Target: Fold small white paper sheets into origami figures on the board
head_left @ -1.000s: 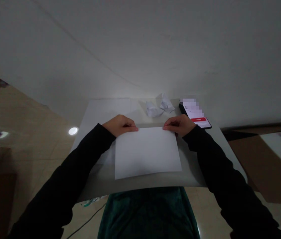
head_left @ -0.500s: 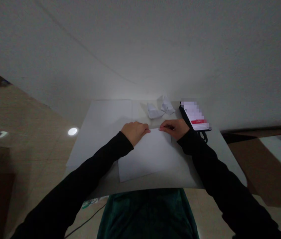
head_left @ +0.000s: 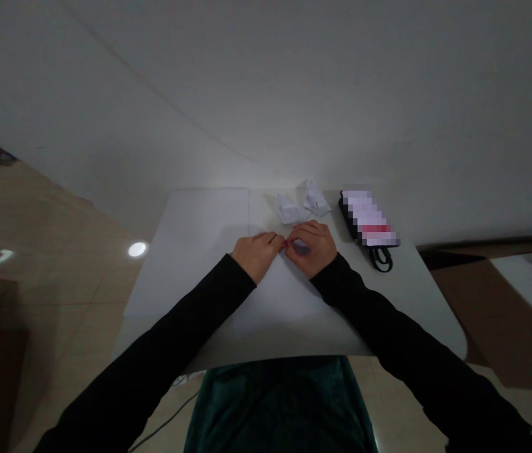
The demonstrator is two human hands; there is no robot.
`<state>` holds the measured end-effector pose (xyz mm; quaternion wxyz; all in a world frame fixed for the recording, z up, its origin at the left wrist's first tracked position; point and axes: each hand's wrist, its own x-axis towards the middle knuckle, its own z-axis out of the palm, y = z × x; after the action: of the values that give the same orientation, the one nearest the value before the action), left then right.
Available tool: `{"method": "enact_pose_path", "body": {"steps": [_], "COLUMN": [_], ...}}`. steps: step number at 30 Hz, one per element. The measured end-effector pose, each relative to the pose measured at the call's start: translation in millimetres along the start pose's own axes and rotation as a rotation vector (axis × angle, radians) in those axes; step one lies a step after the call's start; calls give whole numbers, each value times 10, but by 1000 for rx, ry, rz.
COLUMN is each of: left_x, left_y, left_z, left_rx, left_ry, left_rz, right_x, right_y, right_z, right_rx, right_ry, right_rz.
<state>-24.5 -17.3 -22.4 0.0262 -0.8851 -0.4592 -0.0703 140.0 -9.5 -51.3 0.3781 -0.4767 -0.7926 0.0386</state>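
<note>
My left hand (head_left: pixel 256 255) and my right hand (head_left: pixel 310 247) meet near the middle of the white table, fingertips together. Both pinch the upper edge of a white paper sheet (head_left: pixel 282 296), which lies under my palms and black sleeves. Its lower part is partly hidden by my right forearm and hard to make out against the table. Just beyond my right hand sit two small folded white paper pieces (head_left: pixel 304 202), not touched by either hand.
A black phone (head_left: pixel 367 219) with a pixelated screen and a dark strap lies at the far right of the white table (head_left: pixel 402 296). A larger pale sheet (head_left: pixel 200 239) lies at the far left. Tiled floor surrounds the table, with brown cardboard (head_left: pixel 497 321) to the right.
My hands have slid toward each other and now meet at the centre. The sheet's upper edge is drawn in between my fingers, and the sheet no longer lies as a flat rectangle.
</note>
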Motion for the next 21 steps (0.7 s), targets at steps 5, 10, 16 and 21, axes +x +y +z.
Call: {"method": "enact_pose_path", "body": {"steps": [5, 10, 16, 21], "left_x": [-7, -65, -101, -103], "left_y": [-128, -507, -557, -266], "left_z": [-134, -196, -101, -45], "left_rx": [-5, -24, -137, -208], "left_ry": [11, 12, 7, 72], "left_rz": [38, 27, -80, -52], "right_x": [14, 6, 23, -25], "right_y": [-76, 195, 184, -94], "right_z": [-64, -150, -198, -56], "right_rx": [8, 98, 8, -83], "right_ry": [59, 72, 265, 145], "right_rz": [121, 201, 127, -135]}}
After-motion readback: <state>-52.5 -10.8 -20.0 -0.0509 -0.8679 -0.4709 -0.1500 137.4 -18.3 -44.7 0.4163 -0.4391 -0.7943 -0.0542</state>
